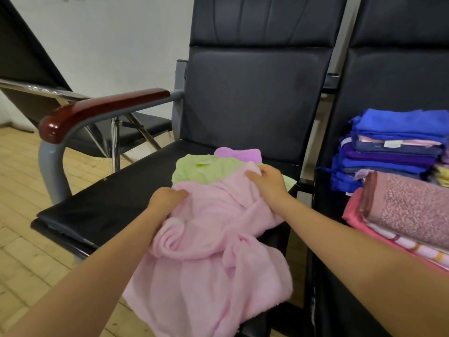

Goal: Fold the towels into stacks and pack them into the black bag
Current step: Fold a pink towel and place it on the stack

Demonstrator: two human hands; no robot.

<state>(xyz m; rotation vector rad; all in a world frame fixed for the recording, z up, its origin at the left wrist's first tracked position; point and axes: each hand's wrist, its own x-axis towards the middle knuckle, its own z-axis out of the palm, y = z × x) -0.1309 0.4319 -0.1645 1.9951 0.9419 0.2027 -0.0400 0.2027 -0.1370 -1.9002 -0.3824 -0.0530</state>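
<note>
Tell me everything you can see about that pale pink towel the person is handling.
The pale pink towel looks soft and fluffy, crumpled and not yet folded. It lies on the black chair seat, its near end hanging over the front edge. Its far end overlaps a light green towel. The left hand and right hand each grip its far part.

A rumpled pink towel [206,242] drapes off the seat edge, overlapping a folded green towel [201,170].

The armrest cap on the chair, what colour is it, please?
Glossy dark red-brown armrest cap, head view.
</note>
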